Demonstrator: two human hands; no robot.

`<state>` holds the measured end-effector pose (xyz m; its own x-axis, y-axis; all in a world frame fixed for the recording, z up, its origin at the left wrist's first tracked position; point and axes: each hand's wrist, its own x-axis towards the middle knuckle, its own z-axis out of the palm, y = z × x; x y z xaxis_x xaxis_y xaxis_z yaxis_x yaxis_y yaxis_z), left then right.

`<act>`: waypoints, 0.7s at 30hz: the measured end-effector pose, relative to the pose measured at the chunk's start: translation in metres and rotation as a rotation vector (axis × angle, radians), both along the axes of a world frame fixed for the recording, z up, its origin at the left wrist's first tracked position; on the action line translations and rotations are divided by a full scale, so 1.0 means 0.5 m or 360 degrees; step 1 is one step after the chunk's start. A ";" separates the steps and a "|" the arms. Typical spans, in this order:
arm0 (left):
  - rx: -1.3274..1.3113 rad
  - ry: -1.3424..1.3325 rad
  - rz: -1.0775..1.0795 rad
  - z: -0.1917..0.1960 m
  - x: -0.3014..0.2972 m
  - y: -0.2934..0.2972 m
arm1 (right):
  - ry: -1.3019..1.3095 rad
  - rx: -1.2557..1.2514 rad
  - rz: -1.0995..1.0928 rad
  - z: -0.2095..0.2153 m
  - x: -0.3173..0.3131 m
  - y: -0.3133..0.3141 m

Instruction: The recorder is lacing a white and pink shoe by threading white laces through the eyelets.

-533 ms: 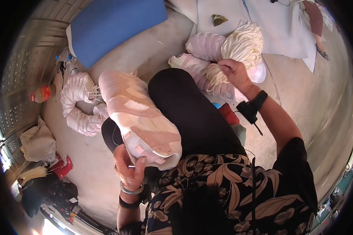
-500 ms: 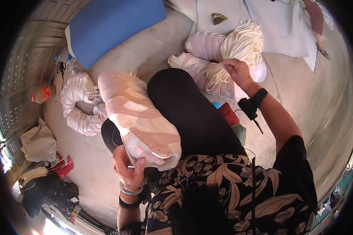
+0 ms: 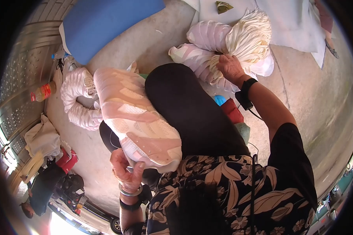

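Observation:
A long stack of nested pink and white shoe uppers (image 3: pixel 137 113) lies along my left thigh. At its lower end my left hand (image 3: pixel 127 172) grips the edge of the top shoe upper between thumb and fingers. My right hand (image 3: pixel 231 68) reaches out past my right knee. Its fingers are curled into a thick bundle of cream shoelaces (image 3: pixel 249 37), with the fingertips partly hidden among the strands. That bundle rests on more tied stacks of shoe uppers (image 3: pixel 208 35) on the floor.
Another curved stack of shoe uppers (image 3: pixel 76 96) lies left of my leg. A blue sheet (image 3: pixel 110 27) and a pale sheet (image 3: pixel 294 27) cover floor ahead. A bottle (image 3: pixel 43 92) and a cloth bag (image 3: pixel 43 135) stand by the left wall. Another person (image 3: pixel 47 188) is at lower left.
My right hand has moved slightly left, deeper into the shoelaces. My left hand keeps its grip on the shoe upper. The view has shifted a little.

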<state>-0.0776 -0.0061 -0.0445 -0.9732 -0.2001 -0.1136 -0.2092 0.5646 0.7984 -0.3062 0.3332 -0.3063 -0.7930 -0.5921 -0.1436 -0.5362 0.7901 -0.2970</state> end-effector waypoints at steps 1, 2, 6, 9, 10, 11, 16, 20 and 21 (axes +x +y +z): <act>0.0004 0.0004 -0.0006 -0.001 0.001 -0.001 | 0.0074 0.0017 0.0063 -0.001 0.002 0.003; -0.0003 0.0015 -0.0010 -0.005 0.005 -0.003 | 0.0088 0.0023 0.0059 0.004 0.004 0.000; 0.0034 0.0037 -0.0053 -0.007 0.003 -0.007 | 0.0050 -0.0054 -0.0065 0.033 0.021 -0.024; 0.0087 -0.0004 -0.0090 -0.004 0.006 -0.013 | -0.0093 -0.0635 -0.0313 0.060 0.034 -0.056; 0.0085 0.0014 -0.0080 -0.006 0.006 -0.014 | -0.0122 -0.0811 -0.0392 0.081 0.036 -0.072; 0.0089 0.0042 -0.0094 -0.002 0.006 -0.018 | -0.0090 -0.0810 -0.0398 0.127 0.035 -0.093; 0.0353 0.0145 -0.0117 -0.001 -0.004 -0.048 | 0.0350 -0.0930 0.0095 0.394 0.032 -0.163; 0.0417 0.0262 -0.0085 0.067 -0.068 -0.013 | 0.0697 -0.0516 0.0297 0.501 0.044 -0.194; 0.0436 0.0297 -0.0103 0.081 -0.082 -0.008 | 0.0733 -0.0491 0.0293 0.528 0.050 -0.196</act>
